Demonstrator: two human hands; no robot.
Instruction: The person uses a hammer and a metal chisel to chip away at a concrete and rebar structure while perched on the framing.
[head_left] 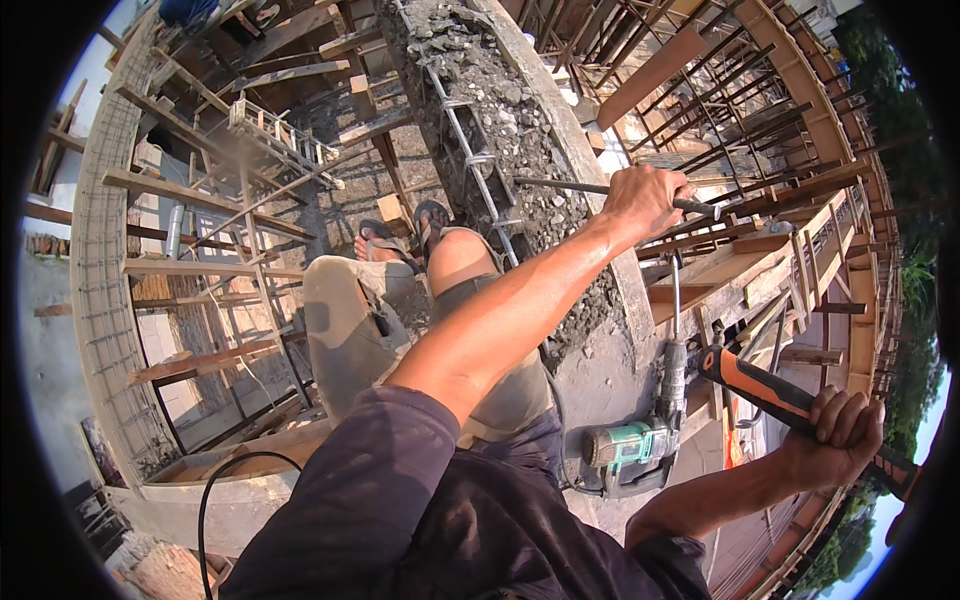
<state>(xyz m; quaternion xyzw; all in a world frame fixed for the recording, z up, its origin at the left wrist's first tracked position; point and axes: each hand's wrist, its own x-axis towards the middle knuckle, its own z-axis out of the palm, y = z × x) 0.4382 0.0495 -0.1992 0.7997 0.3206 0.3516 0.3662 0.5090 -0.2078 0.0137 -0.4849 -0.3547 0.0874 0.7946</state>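
My left hand [645, 203] is closed around a steel chisel rod [560, 184]. One end of the rod lies over the broken concrete [510, 95], close to the exposed rebar [470, 150]; whether its tip touches is unclear. The other end sticks out past my fist. At the right, my right hand [838, 438] grips a hammer [765, 392] by its black and orange handle. The handle's butt points up and left, while the dark head lies near the picture's right rim, partly cut off. A green and grey demolition hammer [625, 447] lies on the concrete between my arms.
My sandalled feet [385, 243] are left of the broken concrete beam. Wooden formwork and props [200, 200] stand over a lower level at left. A rebar mesh [110, 330] runs along the left edge. Boards and bars [720, 100] fill the right. A black cable [205, 490] curves at lower left.
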